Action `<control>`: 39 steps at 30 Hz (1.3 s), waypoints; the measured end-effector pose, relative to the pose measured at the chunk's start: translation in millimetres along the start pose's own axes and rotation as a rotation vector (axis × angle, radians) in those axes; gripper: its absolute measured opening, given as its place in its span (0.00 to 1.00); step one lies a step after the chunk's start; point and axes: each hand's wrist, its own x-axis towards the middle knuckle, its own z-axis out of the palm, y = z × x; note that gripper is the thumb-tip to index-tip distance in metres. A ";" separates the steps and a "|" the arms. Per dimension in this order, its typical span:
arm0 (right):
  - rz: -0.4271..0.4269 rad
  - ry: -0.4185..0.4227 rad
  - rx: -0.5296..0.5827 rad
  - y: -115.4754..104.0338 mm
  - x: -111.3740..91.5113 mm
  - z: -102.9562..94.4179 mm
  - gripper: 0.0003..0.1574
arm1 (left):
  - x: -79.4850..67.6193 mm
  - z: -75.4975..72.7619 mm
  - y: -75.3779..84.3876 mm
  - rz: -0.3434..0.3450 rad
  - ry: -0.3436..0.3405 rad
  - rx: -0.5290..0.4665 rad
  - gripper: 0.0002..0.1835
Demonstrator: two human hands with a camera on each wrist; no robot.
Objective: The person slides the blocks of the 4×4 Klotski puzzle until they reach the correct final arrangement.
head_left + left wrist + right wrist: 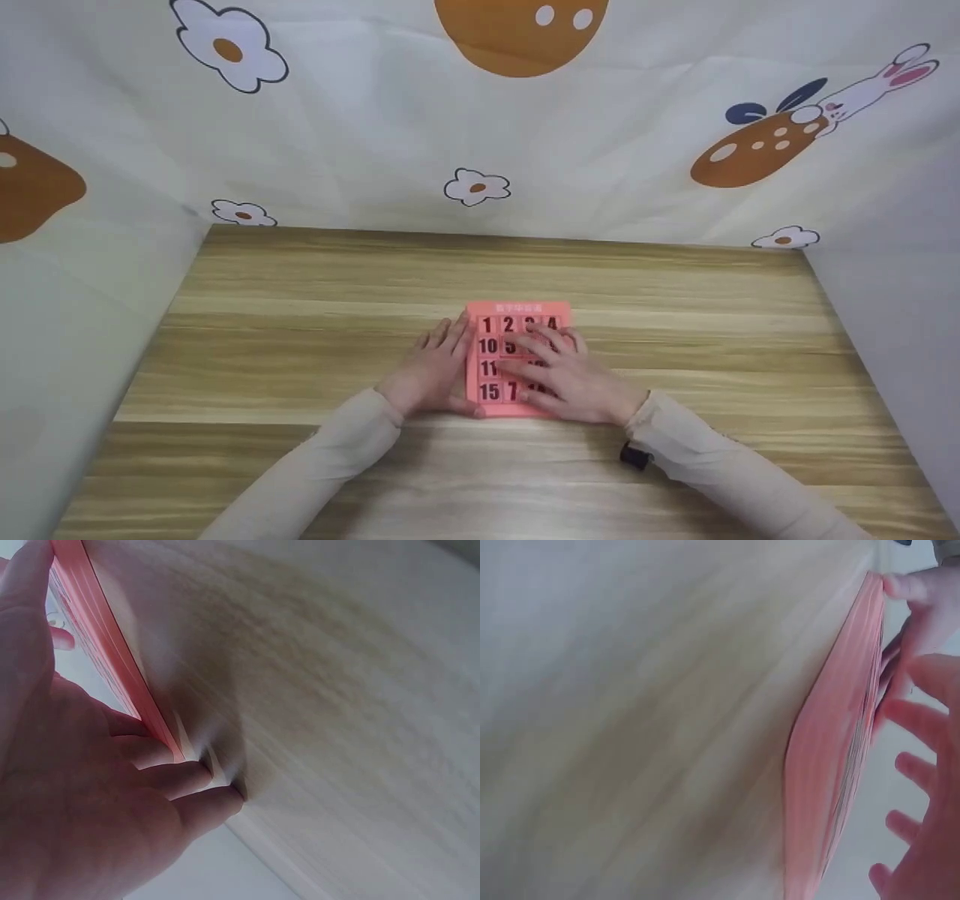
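Observation:
A pink number sliding puzzle [517, 412] lies on the table, its black-numbered tiles facing up. Along its left side rests my left hand [435, 375], with the thumb at the near left corner. In the left wrist view, this hand's fingers [214, 806] reach past the puzzle's pink side [112, 637] and touch the tabletop. My right hand [577, 382] spreads over the right half of the tiles, hiding several numbers. Its fingers [911, 769] look slightly raised above the puzzle in the right wrist view; whether any fingertip touches a tile I cannot tell.
The wood-grain table [300, 300] extends around the puzzle. A pale cloth wall [360, 135] printed with flowers and fruit stands behind it, with pale walls on both sides. A black band [635, 455] shows at the right wrist.

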 end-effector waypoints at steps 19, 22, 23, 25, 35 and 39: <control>-0.024 0.027 0.098 -1.0 8.9 -0.8 0.32 | 2.5 0.2 -0.2 -0.011 -0.007 -0.039 0.67; -0.009 -0.035 0.096 -3.7 14.7 1.3 0.37 | 2.7 1.0 -0.1 -0.007 -0.008 -0.034 0.67; -0.006 -0.046 0.093 -4.6 15.4 1.7 0.38 | 2.7 1.1 0.1 -0.005 -0.007 -0.035 0.67; -0.026 -0.048 0.089 -6.7 13.8 2.2 0.39 | 2.7 1.4 0.6 -0.002 -0.006 -0.035 0.67; -0.023 0.140 -0.005 -8.0 -1.2 1.2 0.32 | 2.1 0.9 -1.4 0.003 0.006 -0.030 0.68; 0.054 0.193 -0.011 -1.3 0.6 2.8 0.28 | 1.7 2.1 -2.0 -0.001 0.002 -0.048 0.69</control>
